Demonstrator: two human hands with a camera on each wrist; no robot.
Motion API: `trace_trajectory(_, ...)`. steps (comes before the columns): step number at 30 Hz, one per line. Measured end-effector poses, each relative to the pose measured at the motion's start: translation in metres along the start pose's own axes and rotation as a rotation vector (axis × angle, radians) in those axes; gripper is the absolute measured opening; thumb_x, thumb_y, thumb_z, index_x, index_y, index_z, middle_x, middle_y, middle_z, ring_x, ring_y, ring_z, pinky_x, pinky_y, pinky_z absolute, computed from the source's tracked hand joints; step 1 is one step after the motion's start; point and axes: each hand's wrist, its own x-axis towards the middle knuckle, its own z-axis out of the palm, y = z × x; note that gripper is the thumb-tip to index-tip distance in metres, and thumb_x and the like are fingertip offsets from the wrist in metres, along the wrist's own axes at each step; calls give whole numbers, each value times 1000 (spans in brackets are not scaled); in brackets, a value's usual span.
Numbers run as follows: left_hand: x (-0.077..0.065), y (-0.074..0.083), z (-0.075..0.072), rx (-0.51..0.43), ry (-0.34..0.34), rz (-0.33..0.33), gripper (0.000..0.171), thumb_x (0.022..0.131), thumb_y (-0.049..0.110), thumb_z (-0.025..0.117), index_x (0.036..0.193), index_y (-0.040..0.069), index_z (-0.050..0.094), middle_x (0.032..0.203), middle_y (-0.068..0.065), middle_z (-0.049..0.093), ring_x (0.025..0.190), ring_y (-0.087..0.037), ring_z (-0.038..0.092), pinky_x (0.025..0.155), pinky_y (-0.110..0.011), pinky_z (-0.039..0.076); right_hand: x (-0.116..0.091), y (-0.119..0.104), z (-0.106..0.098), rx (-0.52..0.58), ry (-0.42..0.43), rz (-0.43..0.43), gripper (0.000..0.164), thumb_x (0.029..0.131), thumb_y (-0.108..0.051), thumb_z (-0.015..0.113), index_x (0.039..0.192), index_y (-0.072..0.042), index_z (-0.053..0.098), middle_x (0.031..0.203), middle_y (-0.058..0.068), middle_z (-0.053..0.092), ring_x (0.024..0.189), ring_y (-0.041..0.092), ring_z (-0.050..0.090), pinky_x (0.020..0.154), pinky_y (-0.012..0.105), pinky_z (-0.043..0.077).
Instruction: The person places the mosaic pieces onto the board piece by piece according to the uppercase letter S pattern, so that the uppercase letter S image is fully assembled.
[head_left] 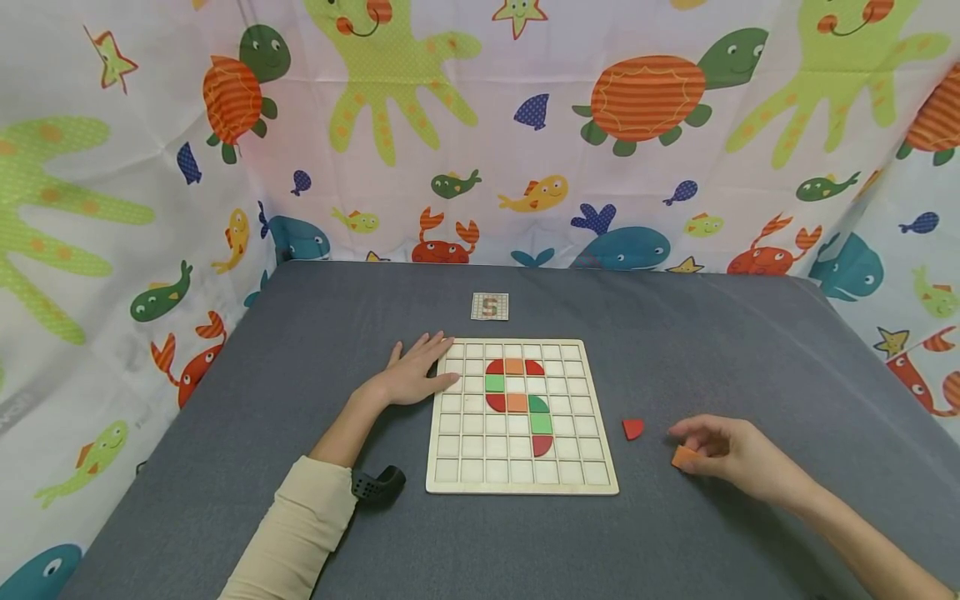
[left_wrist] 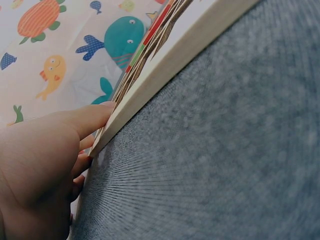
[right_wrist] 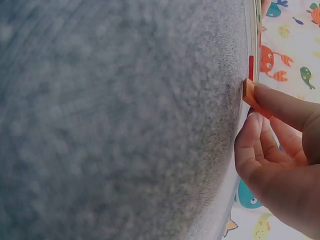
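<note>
A wooden grid board [head_left: 457, 471] lies flat on the table, holding several red, orange and green tiles in a curving pattern near its middle. My left hand [head_left: 411, 375] rests on the board's upper left edge with fingers fairly straight; in the left wrist view its thumb [left_wrist: 95, 116] touches the rim. To the right of the board, my right hand [head_left: 738, 461] pinches an orange square tile [head_left: 684, 457] between thumb and fingers, tilted in the right wrist view. Between that hand and the board lies a red quarter-round tile [head_left: 633, 429].
Behind the board lies a small pattern card [head_left: 490, 307] with a curved figure on a grid. A grey cloth [head_left: 337, 325] covers the table. Behind and beside it hangs a curtain [head_left: 495, 125] printed with sea animals. A black band [head_left: 378, 485] is on the left wrist.
</note>
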Motion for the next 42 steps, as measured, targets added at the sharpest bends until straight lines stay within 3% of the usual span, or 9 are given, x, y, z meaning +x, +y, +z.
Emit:
trace_trajectory(9, 0, 0, 0, -1, -7, -2, 70, 98, 42, 49, 152, 6, 22, 156, -17, 15, 143, -35, 5, 107, -62, -5, 5, -8, 0, 46, -1, 83, 39, 89, -13, 68, 123, 3, 59, 89, 8, 61, 71, 15, 59, 60, 28, 50)
trace_trajectory(20, -2, -2, 1, -9, -7, 1, 70, 98, 42, 49, 152, 6, 22, 156, -16, 14, 143, -34, 5, 107, -62, -6, 19, -15, 2, 124, -15, 146, 41, 90, -19, 67, 122, 5, 60, 97, 12, 66, 81, 18, 63, 68, 32, 53)
trace_trajectory(42, -2, 1, -1, -3, -14, -5, 70, 98, 42, 48, 152, 7, 22, 157, -14, 14, 144, -32, 4, 107, -61, -6, 52, -33, 22, 184, -51, 117, 42, 89, -21, 69, 123, 4, 60, 100, 12, 65, 84, 22, 62, 72, 34, 52)
